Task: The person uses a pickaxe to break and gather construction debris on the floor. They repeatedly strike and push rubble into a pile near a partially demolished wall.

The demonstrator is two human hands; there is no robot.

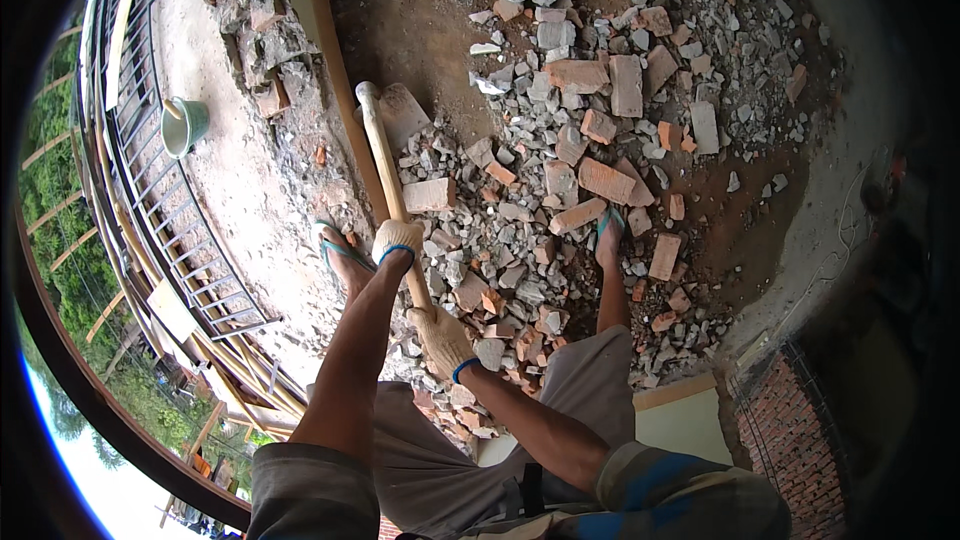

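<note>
Pale wood makes up the handle (381, 145) of a long sledgehammer (389, 180), which slants along the left edge of the rubble heap (515, 275), its small greyish head (366, 91) pointing away from the person. Both hands, in cream knit gloves, are closed around that handle, one apart from the other: the left hand (398, 238) further up toward the head, the right hand (440, 338) lower, near the butt end. Whether the head touches the flat slab (402, 117) at the heap's upper left, I cannot tell. This tool should feel stiff and top-heavy, with most weight in the head; bare wood could slip a little under knit fabric, so a firm, spread grip along the shaft seems best. Left of the heap runs a broken wall (272, 65), with a greenish bucket (187, 130) further out. One sandalled foot (608, 238) stands among the heap's bricks (606, 181).
</note>
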